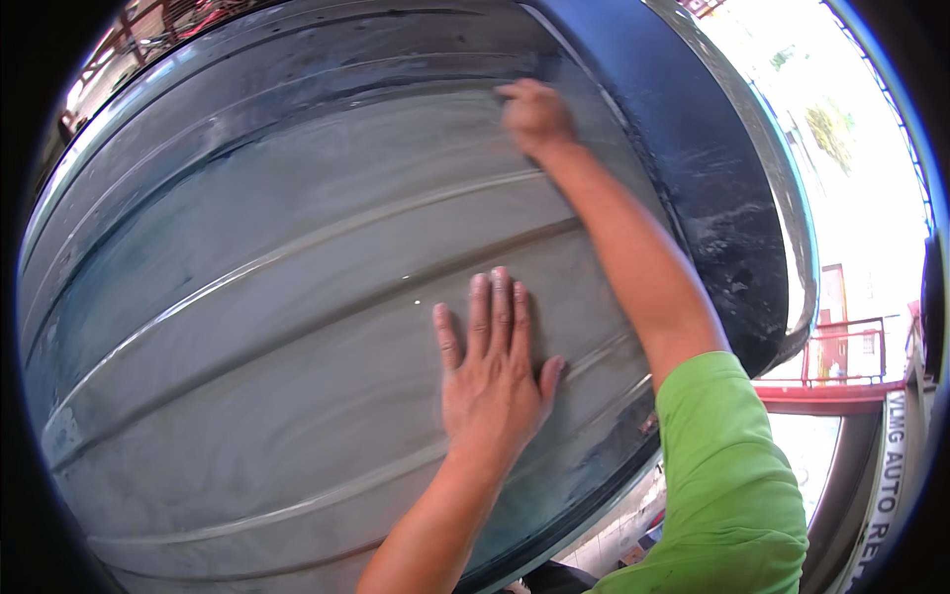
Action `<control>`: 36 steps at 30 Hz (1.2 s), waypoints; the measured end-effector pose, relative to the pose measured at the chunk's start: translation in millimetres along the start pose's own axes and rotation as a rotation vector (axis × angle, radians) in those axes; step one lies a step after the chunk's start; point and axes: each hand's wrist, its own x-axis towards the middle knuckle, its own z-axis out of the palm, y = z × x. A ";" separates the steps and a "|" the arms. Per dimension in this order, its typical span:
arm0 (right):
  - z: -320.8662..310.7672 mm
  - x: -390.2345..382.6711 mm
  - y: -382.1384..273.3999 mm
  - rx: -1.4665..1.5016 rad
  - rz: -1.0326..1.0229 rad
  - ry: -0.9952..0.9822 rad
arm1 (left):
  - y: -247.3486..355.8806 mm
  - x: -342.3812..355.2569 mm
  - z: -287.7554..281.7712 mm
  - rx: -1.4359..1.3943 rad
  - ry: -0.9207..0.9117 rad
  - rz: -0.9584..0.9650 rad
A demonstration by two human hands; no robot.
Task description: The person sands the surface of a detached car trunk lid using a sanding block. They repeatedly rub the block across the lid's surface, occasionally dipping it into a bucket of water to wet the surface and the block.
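Observation:
A dull grey, ribbed vehicle roof (pixel 247 416) fills most of the view, with long raised ridges running across it. My left hand (pixel 492 381) lies flat on the near part of this roof, fingers spread, nothing held. Farther off, at the upper right of the grey panel, my right hand (pixel 539 117) is closed and presses near a ridge close to the roof's end. It is slightly blurred, and whatever its fingers may hold is hidden. Smeared, cloudy patches show on the surface between the ridges.
Beyond the roof's right end is a glossy dark blue-black panel (pixel 693 129) with a curved outer edge. A red metal railing (pixel 841 351) and a sign board (pixel 879 485) stand at the right. Reddish bars (pixel 124 45) show at the far left.

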 end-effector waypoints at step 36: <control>33.5 6.8 -150.5 0.057 -0.039 0.025 | -0.1 1.8 -0.1 0.031 -0.020 0.002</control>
